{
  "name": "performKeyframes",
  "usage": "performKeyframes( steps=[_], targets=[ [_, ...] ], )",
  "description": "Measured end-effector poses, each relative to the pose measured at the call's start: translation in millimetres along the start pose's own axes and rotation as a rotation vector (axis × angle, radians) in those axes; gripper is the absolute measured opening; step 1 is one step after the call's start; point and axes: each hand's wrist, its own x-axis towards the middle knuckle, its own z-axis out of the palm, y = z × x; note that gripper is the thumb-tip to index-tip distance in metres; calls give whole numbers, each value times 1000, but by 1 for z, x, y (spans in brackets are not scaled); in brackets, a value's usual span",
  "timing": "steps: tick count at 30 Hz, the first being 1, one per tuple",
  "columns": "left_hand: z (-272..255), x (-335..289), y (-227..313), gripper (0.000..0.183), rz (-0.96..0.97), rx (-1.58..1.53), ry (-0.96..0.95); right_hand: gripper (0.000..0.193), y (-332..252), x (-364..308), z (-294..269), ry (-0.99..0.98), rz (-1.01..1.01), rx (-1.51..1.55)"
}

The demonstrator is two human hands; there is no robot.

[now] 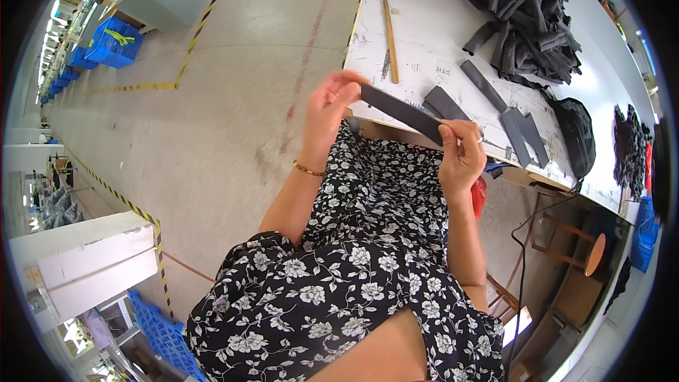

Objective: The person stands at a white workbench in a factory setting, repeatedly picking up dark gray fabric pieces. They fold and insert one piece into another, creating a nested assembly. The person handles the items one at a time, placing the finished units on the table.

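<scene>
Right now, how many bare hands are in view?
2: the left hand at one end of the dark strip, the right hand at the other. Any in the distant background may be hidden.

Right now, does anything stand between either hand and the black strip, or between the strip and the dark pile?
Nothing visible separates the left hand or right hand from the black strip; they hold opposite ends. Between it and the dark pile, a few loose dark pieces lie on the white table.
</scene>
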Motion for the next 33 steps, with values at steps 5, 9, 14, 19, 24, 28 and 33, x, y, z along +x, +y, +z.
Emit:
performKeyframes(
  steps=[5,9,14,19,24,28,33],
  targets=[
    [38,-13,3,28,-253,-264,-38,31,-4,17,-8,5,-556,-306],
    [47,0,2,19,-393,-357,20,35,-2,-1,-4,-156,-626,-292],
    [47,-3,-3,19,-397,-206,-8,38,0,-11,-7,-70,21,66],
    [47,-6,-25,21,-420,-227,-211,42,13,-29,-6,-425,755,653],
    [50,-6,-22,18,-352,-144,-78,39,12,-35,-4,-380,801,660],
    [42,-2,-32,18,-258,-171,-73,38,13,-37,-1,-384,806,642],
    [38,-5,-44,20,-298,-308,-73,36,12,-37,1,-377,826,636]
  ],
)
